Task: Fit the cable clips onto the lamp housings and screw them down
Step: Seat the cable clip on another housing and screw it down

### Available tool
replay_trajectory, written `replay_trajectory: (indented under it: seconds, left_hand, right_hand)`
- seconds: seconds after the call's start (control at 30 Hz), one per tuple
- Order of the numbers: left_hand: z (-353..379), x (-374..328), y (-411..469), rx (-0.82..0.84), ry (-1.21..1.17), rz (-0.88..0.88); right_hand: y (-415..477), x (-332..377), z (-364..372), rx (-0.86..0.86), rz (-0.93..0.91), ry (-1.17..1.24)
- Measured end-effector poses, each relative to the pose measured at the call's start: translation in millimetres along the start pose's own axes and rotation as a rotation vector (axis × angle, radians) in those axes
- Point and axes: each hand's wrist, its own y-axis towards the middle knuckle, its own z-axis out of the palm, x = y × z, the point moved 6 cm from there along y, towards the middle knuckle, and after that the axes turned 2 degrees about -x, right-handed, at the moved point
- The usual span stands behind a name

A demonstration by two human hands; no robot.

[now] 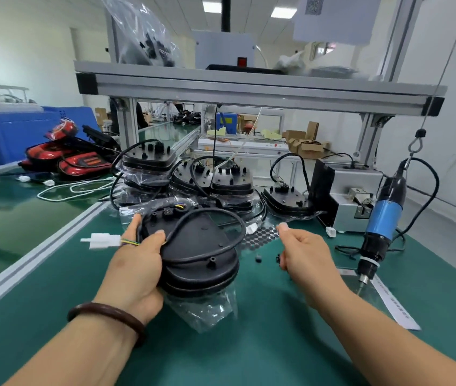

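My left hand grips a black lamp housing by its left rim, with the thumb on top. The housing sits in a clear plastic bag, just above the green mat. Its black cable loops over the top, and the white connector sticks out to the left past my fingers. To the right of the housing, my right hand hovers with its fingers curled and a small black cable clip at their tips. Another clip lies loose on the mat between hand and housing.
Several bagged black housings are stacked behind. A blue electric screwdriver hangs at the right beside a grey screw feeder. Red lamps lie at the far left near the conveyor. An aluminium shelf spans overhead.
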Motion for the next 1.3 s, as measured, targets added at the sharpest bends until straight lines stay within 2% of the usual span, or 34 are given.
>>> replay_trajectory:
  seconds: [0.23, 0.43, 0.6, 0.7, 0.9, 1.07, 1.2, 1.3]
  left_hand:
    - [-46, -12, 20, -0.145, -0.037, 0.059]
    - [-84, -28, 30, -0.278, -0.025, 0.143]
    - [-110, -38, 30, -0.381, -0.043, 0.205]
    - [-127, -43, 28, -0.461, -0.046, 0.249]
    - [-168, -57, 31, -0.587, -0.045, 0.305]
    - [-197, -74, 42, -0.705, -0.057, 0.331]
    - [-218, -93, 53, -0.866, -0.022, 0.320]
    - [-234, -102, 57, -0.987, 0.116, 0.313]
  right_hand:
    - [5, 26, 41, 0.093, -0.162, -0.149]
    - [8, 43, 88, 0.236, -0.215, -0.152]
    - [7, 58, 166, 0.422, -0.069, 0.039]
    - [-7, 69, 217, 0.558, -0.093, 0.026]
    - [-15, 81, 277, 0.596, -0.081, -0.041]
    - [-30, 87, 327, 0.699, 0.190, 0.211]
    - [-44, 102, 367, 0.692, 0.276, 0.404]
    - [-55, 111, 392, 0.687, 0.299, 0.408]
